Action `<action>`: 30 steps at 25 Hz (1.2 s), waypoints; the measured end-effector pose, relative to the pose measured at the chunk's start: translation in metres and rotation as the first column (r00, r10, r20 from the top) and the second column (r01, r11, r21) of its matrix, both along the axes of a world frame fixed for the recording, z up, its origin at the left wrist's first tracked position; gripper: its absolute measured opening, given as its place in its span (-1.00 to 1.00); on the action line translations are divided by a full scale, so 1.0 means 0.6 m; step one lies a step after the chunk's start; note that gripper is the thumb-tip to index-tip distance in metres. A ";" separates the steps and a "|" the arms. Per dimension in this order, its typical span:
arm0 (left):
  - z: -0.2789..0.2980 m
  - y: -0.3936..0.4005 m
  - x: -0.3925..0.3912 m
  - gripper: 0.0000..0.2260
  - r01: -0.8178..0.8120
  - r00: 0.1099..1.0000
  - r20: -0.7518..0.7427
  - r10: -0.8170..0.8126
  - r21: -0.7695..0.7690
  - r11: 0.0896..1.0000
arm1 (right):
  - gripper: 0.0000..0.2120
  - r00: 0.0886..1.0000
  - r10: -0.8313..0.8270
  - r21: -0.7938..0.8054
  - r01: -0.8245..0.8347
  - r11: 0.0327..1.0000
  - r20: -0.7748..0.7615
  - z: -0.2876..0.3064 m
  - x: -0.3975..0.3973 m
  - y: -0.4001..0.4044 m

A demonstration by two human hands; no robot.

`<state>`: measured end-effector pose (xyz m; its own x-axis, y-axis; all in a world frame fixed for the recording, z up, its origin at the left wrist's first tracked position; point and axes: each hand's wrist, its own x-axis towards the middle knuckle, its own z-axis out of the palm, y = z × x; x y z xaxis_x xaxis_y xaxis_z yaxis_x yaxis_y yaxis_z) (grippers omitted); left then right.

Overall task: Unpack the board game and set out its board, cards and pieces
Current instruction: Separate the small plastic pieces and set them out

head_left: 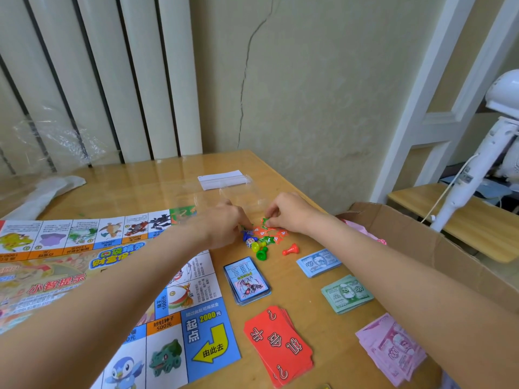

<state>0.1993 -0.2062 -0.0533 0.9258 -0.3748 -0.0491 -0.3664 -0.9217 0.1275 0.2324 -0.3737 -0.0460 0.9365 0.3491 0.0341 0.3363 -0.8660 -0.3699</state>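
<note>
The paper game board [106, 279] lies unfolded on the left of the wooden table [303, 327]. Beside it sit a blue card deck [247, 280], a red card deck [278, 346], and piles of blue [318, 262], green [346, 293] and pink play money [393, 349]. A heap of red and green star tokens [271, 234], a die [249, 243] and pawns in blue, yellow, green [261, 252] and red [290, 250] lies at the board's far corner. My left hand [222, 223] reaches into the heap. My right hand [289, 213] pinches a green star token.
A clear plastic bag [238, 192] with a white strip [222, 178] lies just beyond my hands. An open cardboard box [438, 248] stands at the table's right edge. Crumpled plastic wrap [53, 138] rests at the far left against a radiator. A white fan stand [477, 164] is on the right.
</note>
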 end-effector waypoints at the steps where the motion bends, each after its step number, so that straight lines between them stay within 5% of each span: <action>1: -0.002 0.002 0.001 -0.54 0.000 1.000 0.010 0.000 0.014 1.000 | -0.77 1.000 -0.003 0.009 0.003 1.000 -0.013 -0.002 0.003 0.004; 11: -0.004 -0.001 0.006 -0.79 -0.105 0.982 0.157 0.101 0.019 0.994 | -0.86 0.987 -0.037 0.329 0.086 0.940 -0.154 0.003 0.008 0.010; 16: -0.003 -0.005 0.021 -0.79 -0.163 0.982 0.087 0.167 -0.047 0.985 | -0.79 0.979 -0.115 0.417 0.177 0.891 -0.168 0.026 0.012 -0.024; 21: -0.006 -0.017 0.025 -0.78 -0.208 0.974 0.091 0.208 -0.007 0.978 | -0.78 0.963 -0.177 0.355 0.242 0.903 -0.206 0.042 -0.001 -0.105; 25: -0.007 -0.021 0.022 -0.80 -0.246 0.966 0.080 0.247 -0.020 0.969 | -0.97 0.924 -0.233 0.346 0.335 0.876 -0.304 0.027 -0.014 -0.132; 30: -0.009 -0.019 0.019 -0.80 -0.252 0.963 0.086 0.254 -0.039 0.967 | -0.94 0.954 -0.250 0.198 0.280 0.939 -0.164 0.008 -0.023 -0.122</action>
